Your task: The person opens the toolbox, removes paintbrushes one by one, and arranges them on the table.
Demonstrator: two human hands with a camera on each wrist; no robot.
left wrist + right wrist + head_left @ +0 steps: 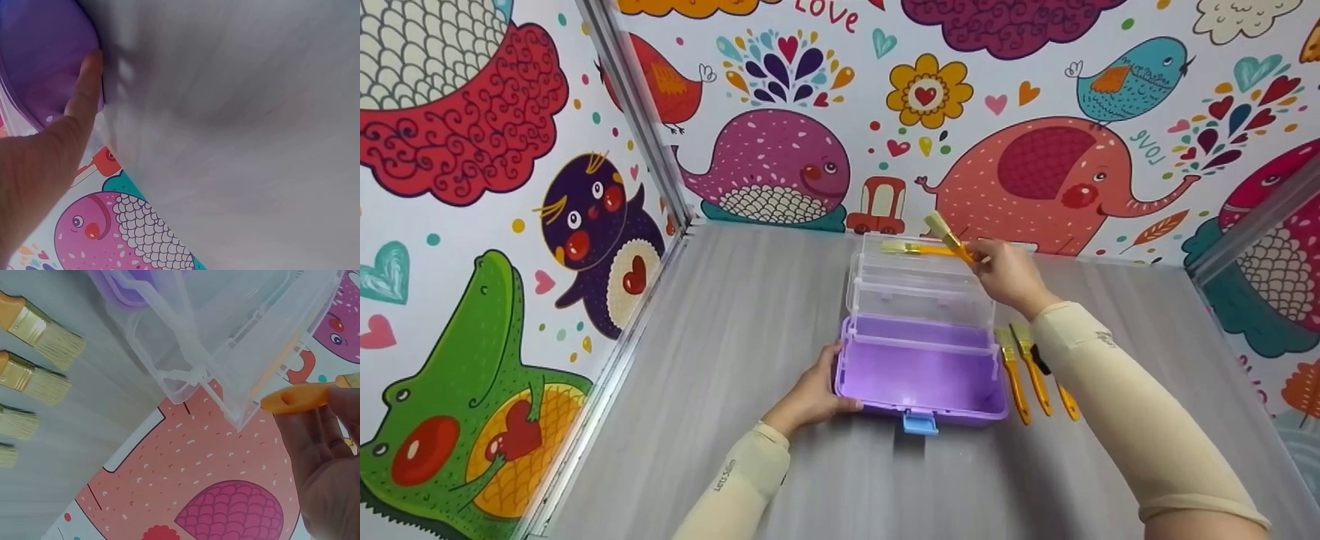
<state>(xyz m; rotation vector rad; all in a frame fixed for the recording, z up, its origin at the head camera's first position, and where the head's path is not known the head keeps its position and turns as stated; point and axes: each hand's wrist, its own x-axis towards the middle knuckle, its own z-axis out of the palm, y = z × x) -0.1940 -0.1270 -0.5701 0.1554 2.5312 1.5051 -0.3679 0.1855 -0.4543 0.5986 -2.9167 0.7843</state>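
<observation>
A purple storage box (919, 375) stands open, its clear plastic trays (915, 292) raised towards the back. My left hand (810, 390) rests against its front left corner; in the left wrist view a straight finger (87, 84) presses the purple side. My right hand (1011, 276) pinches a flat paintbrush (947, 231) by its orange handle above the topmost tray, bristles pointing up and to the left. Another paintbrush (911, 248) lies across that tray. In the right wrist view the held brush's orange handle end (292, 398) is beside the clear tray edge.
Several more paintbrushes (1012, 379) lie in a row right of the box, partly under my right forearm. A light blue latch (921, 423) hangs at the box front. Printed cartoon walls (780, 165) border the grey tabletop (735, 300) at the back and sides.
</observation>
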